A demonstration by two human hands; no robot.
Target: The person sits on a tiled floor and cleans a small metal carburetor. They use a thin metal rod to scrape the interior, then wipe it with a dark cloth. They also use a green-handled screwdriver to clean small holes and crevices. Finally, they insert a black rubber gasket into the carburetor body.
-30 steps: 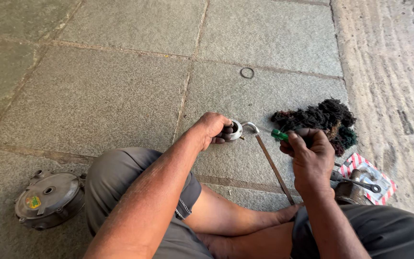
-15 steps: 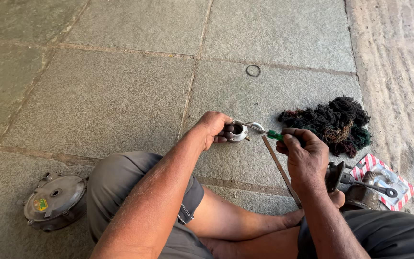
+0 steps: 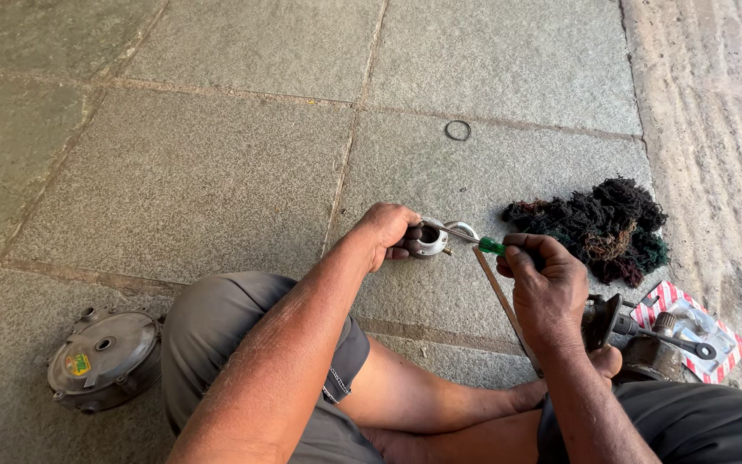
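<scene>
Since the earlier frame your hands barely shifted — only the view slid left. Your left hand [image 3: 386, 230] stayed curled around the small metal fitting [image 3: 429, 240] on the stone floor [image 3: 216, 172]. Your right hand [image 3: 543, 283], just to its right, pinched the green-handled tool [image 3: 491, 247] — its shaft ran leftward into the fitting.

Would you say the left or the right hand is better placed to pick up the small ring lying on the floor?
Probably the left hand: it is somewhat nearer the ring, though it grips a metal part; the right hand holds a screwdriver.
</scene>
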